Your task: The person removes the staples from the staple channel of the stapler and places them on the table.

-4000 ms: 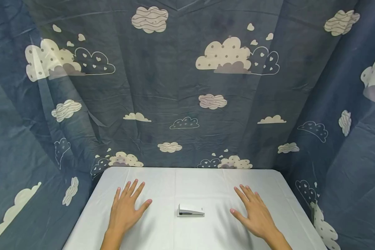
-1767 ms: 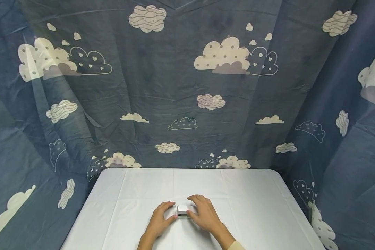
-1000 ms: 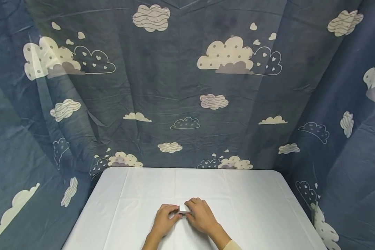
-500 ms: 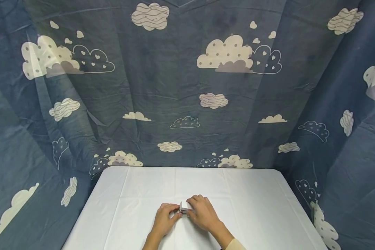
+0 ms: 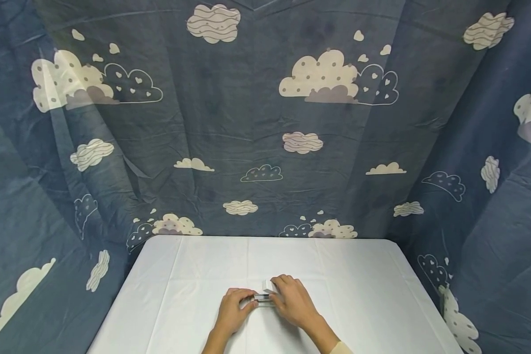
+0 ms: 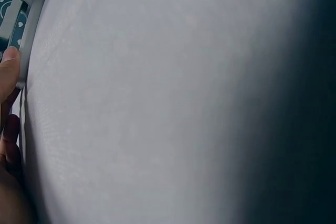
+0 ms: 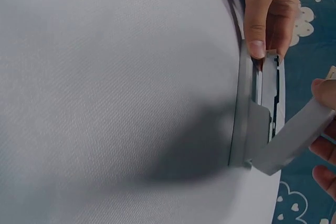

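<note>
A small white-and-grey stapler [image 5: 263, 298] lies on the white table, its top arm swung up from the base. My left hand [image 5: 232, 310] pinches the front end of the stapler between thumb and fingers. In the right wrist view that left thumb [image 7: 257, 48] sits at the end of the base [image 7: 240, 124]. My right hand [image 5: 295, 304] holds the raised top arm [image 7: 296, 139], thumb on one side and fingers on the other. The magazine [image 7: 270, 85] shows uncovered between base and arm. In the left wrist view, only part of the stapler [image 6: 38, 9] and my left hand [image 6: 8, 80] appear, at the left edge.
The white table [image 5: 194, 260] spreads around both hands, with rounded far corners. Dark blue curtains [image 5: 230, 123] printed with clouds hang behind it and on both sides.
Both hands came in from the table's sides to the stapler and gripped it. Since then my right hand has lifted the top arm up and rightward, uncovering the magazine, while the left stayed put.
</note>
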